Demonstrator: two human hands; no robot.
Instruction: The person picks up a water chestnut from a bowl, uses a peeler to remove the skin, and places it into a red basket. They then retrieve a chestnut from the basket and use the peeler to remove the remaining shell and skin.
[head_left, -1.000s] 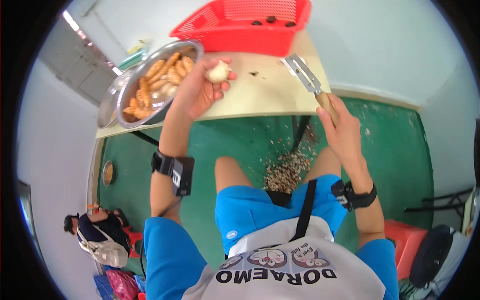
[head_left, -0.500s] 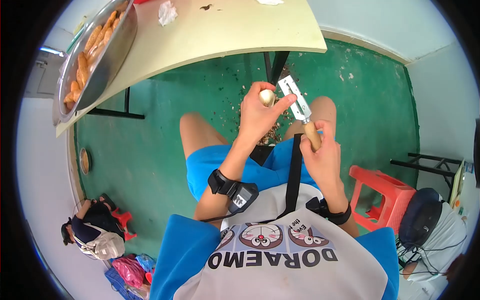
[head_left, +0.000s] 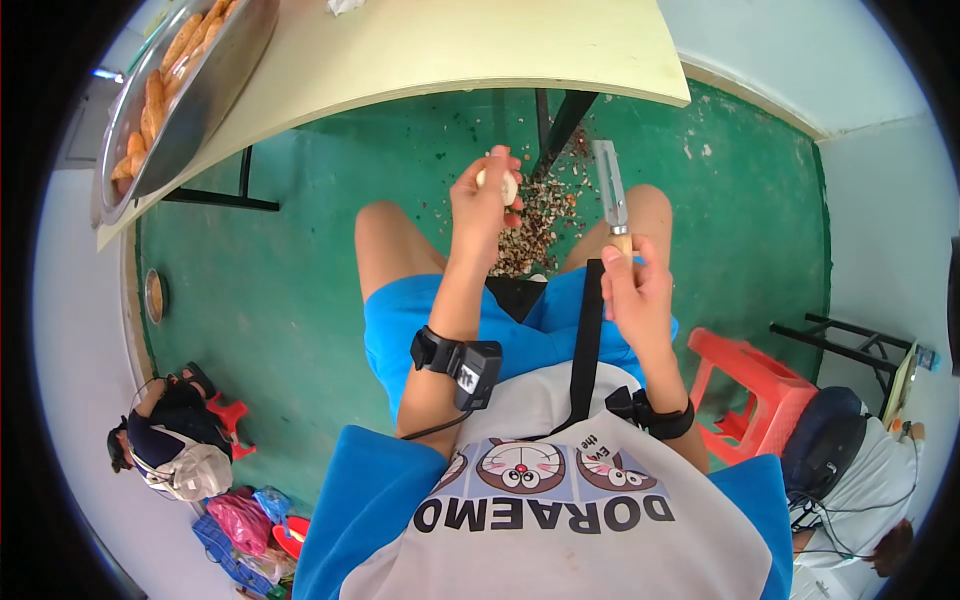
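Observation:
My left hand (head_left: 478,203) is closed around a pale, peeled-looking root piece (head_left: 508,187); the fingers cover much of it, so its exact kind cannot be told. In my right hand (head_left: 638,298) is a vegetable peeler (head_left: 612,192) with a flat metal blade frame and a wooden handle. The peeler points away from me, apart from the piece. Below, between my knees, scraps and peelings (head_left: 530,235) lie scattered on the green floor.
A pale table (head_left: 450,60) spans the front, with a large metal basin (head_left: 215,105) of brownish elongated roots at its left. A red stool (head_left: 750,390) stands at right, near a seated person (head_left: 860,480). Another person (head_left: 170,435) sits at lower left by some bags (head_left: 240,525).
The peeler has swung from leaning over the left hand to upright and apart from it. My left hand has shifted left and turned. The view has shifted slightly.

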